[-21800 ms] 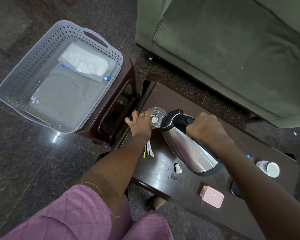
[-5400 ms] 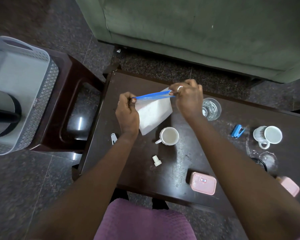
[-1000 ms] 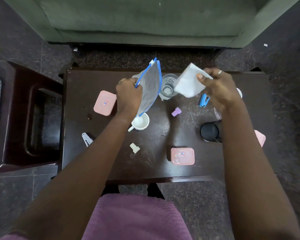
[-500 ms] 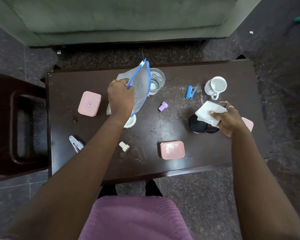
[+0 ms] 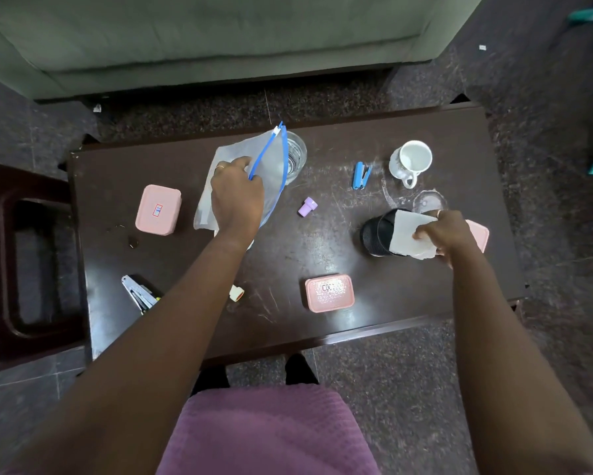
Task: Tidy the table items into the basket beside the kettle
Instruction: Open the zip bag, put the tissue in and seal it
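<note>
My left hand (image 5: 237, 197) grips a clear zip bag (image 5: 271, 159) with a blue zipper, its mouth held open above the dark table (image 5: 288, 255). My right hand (image 5: 442, 234) holds a folded white tissue (image 5: 408, 234) over the mouth of a black mesh cup (image 5: 374, 238) lying at the table's right. On the table lie two pink boxes (image 5: 158, 209) (image 5: 329, 293), a purple cap (image 5: 307, 206), a blue stapler (image 5: 361, 175), a white mug (image 5: 412, 161) and a water glass (image 5: 297, 156). The basket and kettle are out of view.
A dark wooden stool (image 5: 24, 262) stands left of the table. A green sofa (image 5: 219, 36) runs along the far side. A metal clip tool (image 5: 138, 296) and a small white cap (image 5: 236, 292) lie near the table's front; another pink box (image 5: 480, 234) peeks from behind my right hand.
My right hand carried the tissue from beside the bag to the right and down onto the black mesh cup. My left hand stays on the open bag.
</note>
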